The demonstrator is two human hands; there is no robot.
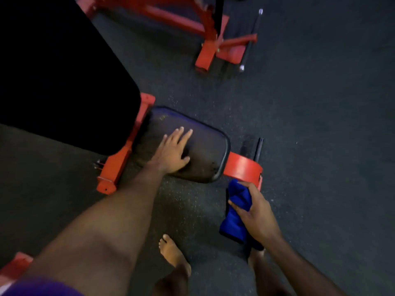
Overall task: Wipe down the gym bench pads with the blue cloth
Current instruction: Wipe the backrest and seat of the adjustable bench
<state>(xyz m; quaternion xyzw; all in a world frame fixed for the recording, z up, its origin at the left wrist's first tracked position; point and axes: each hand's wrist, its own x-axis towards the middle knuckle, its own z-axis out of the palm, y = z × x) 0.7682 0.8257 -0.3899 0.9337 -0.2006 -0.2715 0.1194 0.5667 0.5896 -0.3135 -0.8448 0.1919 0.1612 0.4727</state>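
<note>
The small black seat pad (pixel 205 154) of a red-framed bench lies in the middle of the view. My left hand (pixel 173 151) rests flat on it with the fingers spread. A large black back pad (pixel 59 75) rises at the upper left. My right hand (pixel 253 207) grips the bunched blue cloth (pixel 235 212) just below the seat's right end, off the pad and beside the red frame foot (pixel 243 167).
Dark speckled rubber floor (pixel 320 124) lies all around. Another red machine frame (pixel 213 39) with a steel bar (pixel 251 39) stands at the top. A short black bar (pixel 258 148) lies right of the seat. My bare feet (pixel 173 253) stand below the bench.
</note>
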